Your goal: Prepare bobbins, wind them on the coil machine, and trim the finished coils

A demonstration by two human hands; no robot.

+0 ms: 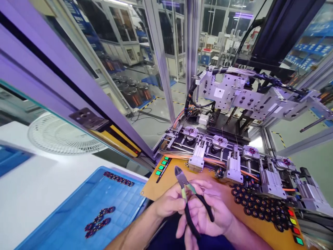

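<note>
A pair of diagonal cutters (180,176) with long black handle grips is held up in front of me, jaws pointing away and handles spread. My left hand (169,202) pinches one handle between thumb and fingers. My right hand (218,212) is closed about the other handle, with some of its fingers curled beneath the tool. Both hands are over the front edge of the orange-yellow work board (153,187). Just beyond them stands a row of metal clamping fixtures (196,159), with round wound parts (220,140) seated on top.
Many small black coil parts (260,205) sit grouped on the board at right. A blue tray (62,211) at left holds short rows of similar parts. Green buttons (161,167) line the board's left edge. A metal frame post (125,114) and white fan (61,133) stand left.
</note>
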